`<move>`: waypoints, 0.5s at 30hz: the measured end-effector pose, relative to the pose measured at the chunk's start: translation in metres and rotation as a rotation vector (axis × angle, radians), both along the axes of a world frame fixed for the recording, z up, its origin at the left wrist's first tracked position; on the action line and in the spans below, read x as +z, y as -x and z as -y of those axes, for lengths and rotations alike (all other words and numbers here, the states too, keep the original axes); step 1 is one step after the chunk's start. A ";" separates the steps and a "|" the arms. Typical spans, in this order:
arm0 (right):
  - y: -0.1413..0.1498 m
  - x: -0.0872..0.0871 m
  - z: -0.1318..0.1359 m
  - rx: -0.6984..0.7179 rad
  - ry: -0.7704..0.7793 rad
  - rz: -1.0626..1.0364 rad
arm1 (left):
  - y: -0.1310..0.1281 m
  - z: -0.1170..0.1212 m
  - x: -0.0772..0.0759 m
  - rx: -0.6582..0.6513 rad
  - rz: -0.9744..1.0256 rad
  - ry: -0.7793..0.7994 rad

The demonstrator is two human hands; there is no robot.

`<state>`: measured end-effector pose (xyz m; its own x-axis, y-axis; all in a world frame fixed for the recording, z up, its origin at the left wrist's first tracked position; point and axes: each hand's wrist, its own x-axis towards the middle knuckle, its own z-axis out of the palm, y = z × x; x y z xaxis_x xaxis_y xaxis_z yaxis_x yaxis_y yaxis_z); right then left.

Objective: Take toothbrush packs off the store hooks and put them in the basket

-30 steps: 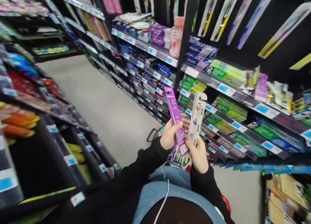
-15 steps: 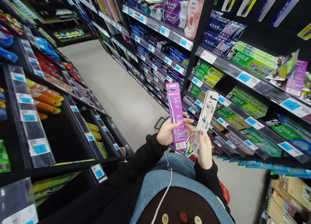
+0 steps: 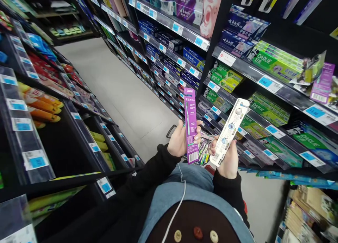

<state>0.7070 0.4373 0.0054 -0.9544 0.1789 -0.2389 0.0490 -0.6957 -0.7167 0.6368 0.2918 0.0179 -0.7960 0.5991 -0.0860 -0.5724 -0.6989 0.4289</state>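
My left hand [image 3: 178, 143] is closed around a purple Darlie toothbrush pack [image 3: 190, 123], held upright with its barcode end down. My right hand [image 3: 229, 160] grips a white toothbrush pack [image 3: 229, 131], tilted to the right with its printed back toward me. The two packs are a little apart. Between and below my hands shows a bundle of colourful toothbrush packs [image 3: 203, 151] in a basket whose black handle [image 3: 171, 130] peeks out behind my left hand.
Shelves of green Darlie toothpaste boxes [image 3: 274, 62] and blue boxes [image 3: 194, 60] run along the right. On the left stand black shelves [image 3: 79, 130] with orange and yellow tubes. A grey aisle floor [image 3: 116, 91] stretches ahead. Long toothbrush packs hang at the upper right.
The white pack has tilted further right and my hands have drawn slightly apart. The purple pack has turned more edge-on. The view shifted a little.
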 end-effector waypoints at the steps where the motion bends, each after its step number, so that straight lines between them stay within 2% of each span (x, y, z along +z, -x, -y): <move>1: 0.000 -0.001 -0.001 0.000 0.004 0.003 | 0.001 0.000 -0.001 0.000 0.005 0.017; 5: 0.000 -0.006 -0.003 -0.031 -0.023 0.029 | 0.002 -0.005 -0.008 0.080 -0.055 0.152; 11: -0.006 -0.009 -0.007 -0.052 -0.206 -0.067 | 0.002 -0.016 -0.017 0.215 -0.168 0.539; 15: -0.009 -0.012 -0.003 -0.074 -0.386 -0.063 | 0.001 -0.024 -0.017 0.234 -0.154 0.535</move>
<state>0.7159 0.4408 -0.0067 -0.9464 0.3124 -0.0822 -0.0434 -0.3750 -0.9260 0.6356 0.3154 0.0008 -0.9288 0.3115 -0.2005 -0.3327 -0.4635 0.8213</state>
